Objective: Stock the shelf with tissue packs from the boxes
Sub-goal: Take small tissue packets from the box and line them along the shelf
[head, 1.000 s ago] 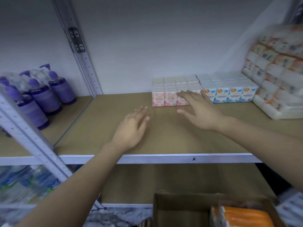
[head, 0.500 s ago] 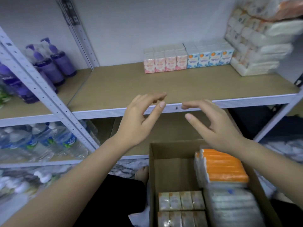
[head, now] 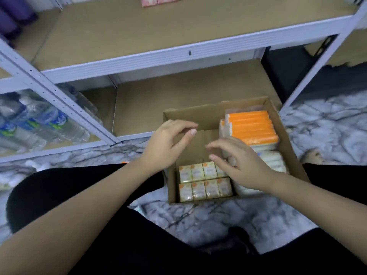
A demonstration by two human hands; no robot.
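A person crouched on a marble-patterned floor (head: 228,219) reaches both bare hands into an open cardboard box (head: 288,143) set in front of a metal shelf unit, the box placed close to the knees so that stock can be lifted straight up to the shelf (head: 123,34) above. The left hand (head: 168,143) hovers over the box's empty far-left corner with its grip loosely wide, thumb and curled fingers apart and holding nothing. The right hand (head: 244,167) hangs just above the packed goods, fingers spread and bent downward, its grip likewise wide and empty; whether the fingertips already touch a pack cannot be told. Directly below and between the hands sit two rows of small yellow tissue packs (head: 204,181), standing upright side by side against the near wall of the box, which appears to be the next batch to come out. Along the right side of the box lie larger bundles, an orange-topped one (head: 252,126) at the far end and pale ones (head: 276,161) nearer, stacked on edge to fill the space. The brown shelf board is largely bare across its front, with the bottom edges of pink packs (head: 158,2) just visible at the top of the frame, suggesting much stocking remains. Bottled water (head: 39,124) fills the lower shelf to the left, and purple bottles (head: 14,14) stand on the neighbouring bay
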